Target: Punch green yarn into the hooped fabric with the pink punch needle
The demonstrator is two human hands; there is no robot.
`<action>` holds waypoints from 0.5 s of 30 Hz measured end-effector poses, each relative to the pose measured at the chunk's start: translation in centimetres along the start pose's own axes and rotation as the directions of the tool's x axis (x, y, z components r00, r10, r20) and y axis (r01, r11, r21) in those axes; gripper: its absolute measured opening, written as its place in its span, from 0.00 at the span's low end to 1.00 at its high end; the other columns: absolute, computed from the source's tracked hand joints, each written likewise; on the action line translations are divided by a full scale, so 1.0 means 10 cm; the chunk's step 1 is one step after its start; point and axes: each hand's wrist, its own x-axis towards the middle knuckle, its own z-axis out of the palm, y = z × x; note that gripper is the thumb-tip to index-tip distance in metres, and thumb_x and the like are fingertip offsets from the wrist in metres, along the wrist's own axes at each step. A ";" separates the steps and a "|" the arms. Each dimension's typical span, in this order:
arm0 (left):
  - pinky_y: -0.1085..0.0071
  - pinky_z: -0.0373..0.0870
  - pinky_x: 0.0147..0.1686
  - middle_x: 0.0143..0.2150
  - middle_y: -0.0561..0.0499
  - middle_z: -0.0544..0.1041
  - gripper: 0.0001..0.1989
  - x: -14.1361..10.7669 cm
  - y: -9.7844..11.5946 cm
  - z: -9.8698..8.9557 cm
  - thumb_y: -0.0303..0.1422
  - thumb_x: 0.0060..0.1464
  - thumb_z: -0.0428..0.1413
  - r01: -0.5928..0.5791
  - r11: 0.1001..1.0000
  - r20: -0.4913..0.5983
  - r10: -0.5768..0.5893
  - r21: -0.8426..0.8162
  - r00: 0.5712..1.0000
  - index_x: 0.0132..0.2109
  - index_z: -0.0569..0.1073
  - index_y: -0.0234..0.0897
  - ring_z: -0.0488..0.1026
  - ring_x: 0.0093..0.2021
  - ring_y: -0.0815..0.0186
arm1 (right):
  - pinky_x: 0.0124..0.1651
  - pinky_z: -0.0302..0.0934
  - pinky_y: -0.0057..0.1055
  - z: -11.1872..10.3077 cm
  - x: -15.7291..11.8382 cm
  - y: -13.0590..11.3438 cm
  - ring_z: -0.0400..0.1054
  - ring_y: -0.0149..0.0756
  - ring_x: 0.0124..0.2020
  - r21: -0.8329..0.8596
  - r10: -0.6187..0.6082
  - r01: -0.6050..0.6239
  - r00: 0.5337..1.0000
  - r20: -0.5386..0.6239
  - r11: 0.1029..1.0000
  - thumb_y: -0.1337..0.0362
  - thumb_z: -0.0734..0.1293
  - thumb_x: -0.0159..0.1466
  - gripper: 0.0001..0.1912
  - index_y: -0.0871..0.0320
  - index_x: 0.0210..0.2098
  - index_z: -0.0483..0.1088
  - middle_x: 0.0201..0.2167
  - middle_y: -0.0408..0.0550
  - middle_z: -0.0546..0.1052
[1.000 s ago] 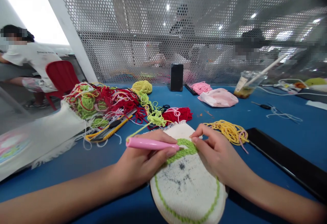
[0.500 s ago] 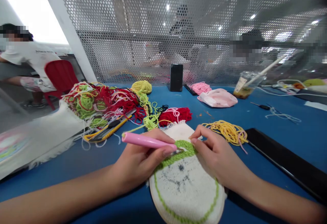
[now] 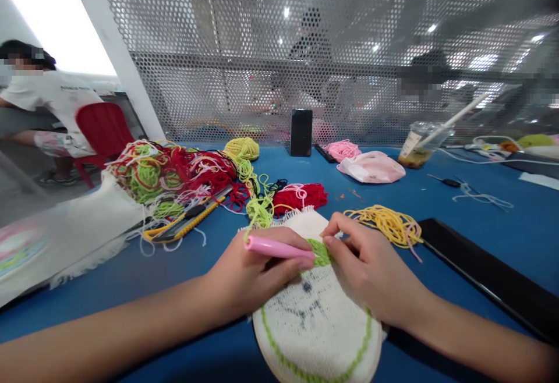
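A pink pen-like tool (image 3: 275, 248) is held in my left hand (image 3: 253, 269), its front end at the green stitching (image 3: 321, 252) on a hooped white cloth (image 3: 323, 325). Green yarn runs from the tool's back end toward a light green tangle (image 3: 260, 211). My right hand (image 3: 371, 266) pinches the cloth's upper right edge, thumb against forefinger. Dark marks (image 3: 307, 286) and a curved green yarn outline show on the cloth. The tool's tip is hidden.
Mixed yarn (image 3: 174, 173), a yellow cutter (image 3: 192, 223) and white fabric (image 3: 100, 220) lie left. Red yarn (image 3: 301, 197), a phone (image 3: 301, 133), a pink bag (image 3: 371, 167) and a cup (image 3: 414, 147) stand beyond. Yellow yarn (image 3: 388, 224) and a black object (image 3: 489, 278) are right. A person sits far left.
My left hand and the pink tool have moved right, covering more of the green stitching. The hoop and my right hand have shifted slightly left.
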 end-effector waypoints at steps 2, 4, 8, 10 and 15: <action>0.75 0.69 0.34 0.34 0.48 0.76 0.07 -0.02 0.02 -0.02 0.27 0.53 0.51 -0.026 1.000 -0.079 0.026 -0.001 0.997 0.37 0.73 0.33 0.72 0.34 0.68 | 0.21 0.41 0.26 0.00 0.00 0.01 0.50 0.26 0.17 -0.001 0.003 -0.003 1.000 0.002 1.000 0.64 0.53 0.63 0.08 0.55 0.27 0.55 0.15 0.36 0.58; 0.76 0.69 0.32 0.32 0.49 0.75 0.07 -0.04 0.02 -0.03 0.27 0.53 0.51 -0.029 0.999 -0.137 0.031 0.014 0.990 0.35 0.73 0.34 0.72 0.33 0.69 | 0.21 0.41 0.26 0.00 0.01 0.02 0.50 0.26 0.17 -0.008 0.008 -0.008 1.000 0.001 1.000 0.64 0.54 0.63 0.08 0.55 0.27 0.55 0.15 0.36 0.58; 0.78 0.68 0.27 0.30 0.51 0.74 0.06 -0.09 0.01 -0.05 0.29 0.53 0.50 -0.008 1.000 -0.211 0.011 0.015 0.977 0.35 0.72 0.36 0.70 0.28 0.70 | 0.20 0.40 0.27 0.01 0.02 0.04 0.49 0.26 0.16 -0.021 0.017 -0.017 1.000 -0.003 1.000 0.65 0.53 0.63 0.08 0.55 0.26 0.55 0.14 0.36 0.57; 0.78 0.68 0.26 0.31 0.52 0.74 0.06 -0.10 0.01 -0.05 0.29 0.54 0.49 -0.003 1.000 -0.215 0.006 0.012 0.977 0.35 0.72 0.37 0.69 0.27 0.71 | 0.20 0.39 0.27 0.02 0.02 0.06 0.50 0.26 0.16 -0.016 0.013 -0.013 1.000 -0.004 1.000 0.65 0.53 0.63 0.09 0.55 0.26 0.55 0.14 0.36 0.57; 0.77 0.68 0.29 0.30 0.51 0.74 0.06 -0.07 0.02 -0.04 0.29 0.53 0.50 0.004 1.000 -0.180 -0.003 0.003 0.984 0.34 0.72 0.35 0.70 0.29 0.70 | 0.21 0.39 0.28 0.03 0.01 0.06 0.50 0.26 0.15 -0.011 0.002 -0.002 1.000 -0.004 1.000 0.65 0.53 0.63 0.08 0.55 0.27 0.55 0.14 0.36 0.58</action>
